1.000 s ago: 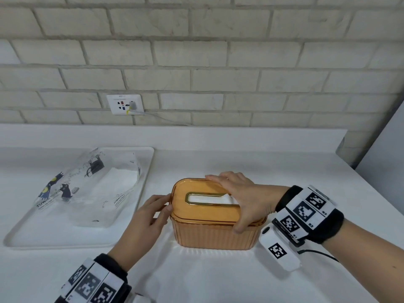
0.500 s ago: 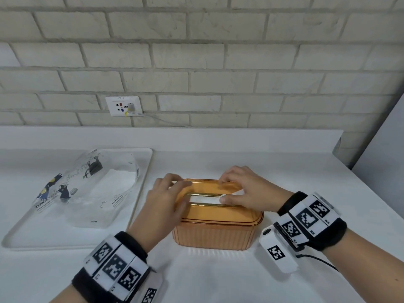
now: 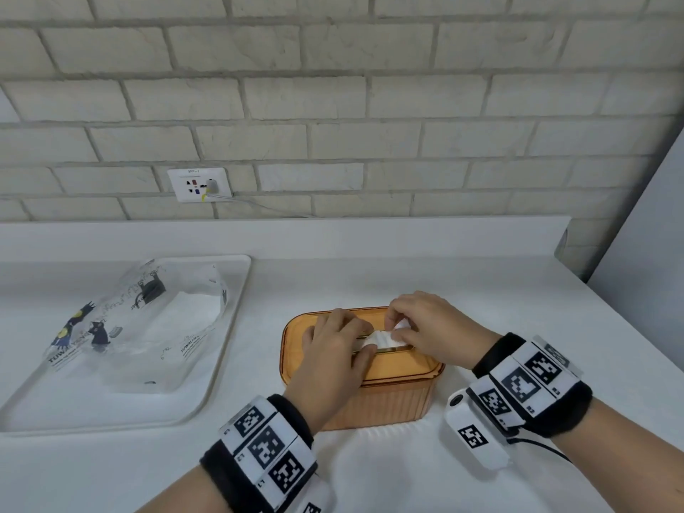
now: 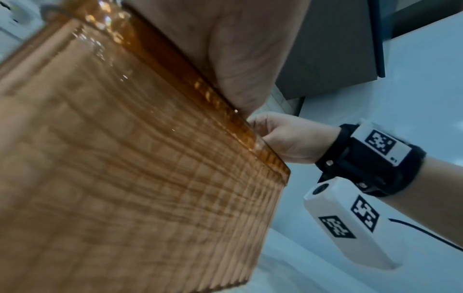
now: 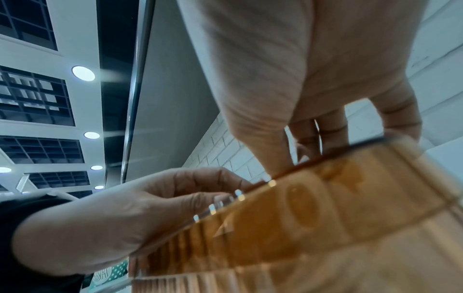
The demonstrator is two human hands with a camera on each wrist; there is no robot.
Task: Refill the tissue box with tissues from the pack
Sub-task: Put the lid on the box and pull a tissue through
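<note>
pack (image 3: 144, 323): left side of the head view, a clear printed wrapper lying slack on a white tray (image 3: 222, 368). Some white is still visible inside, so I can't tell if it's fully emptied.

socket (image 3: 199, 185): upper left on the brick wall, with a cable plugged in. Not part of the job.

left hand (image 3: 333, 361): just left of centre, lying on the lid with fingers reaching to the slot. Its fingertips touch the white sheet at the opening, but whether they pinch it or just press the lid, can't tell from here. The left wrist view only shows the palm heel on the lid edge.

tissue box (image 3: 388, 398): centre of frame, amber ribbed plastic, lid on, sitting on the white counter (image 3: 407, 475) and well apart from the tray.

tissue (image 3: 383, 339): white sheet poking up through the gold-rimmed slot, between the two hands.

right hand (image 3: 429, 327): right of centre, fingers curled, thumb and fingertips pinching the sheet's right end.

step in hand: looks like teasing the first sheet up through the slot, so refill nearly done imo.

how to do it well: pull straight up, slow, with the other hand keeping the lid down. Grab only one ply edge, or a clump will likely jam in the slot or tear.
</note>
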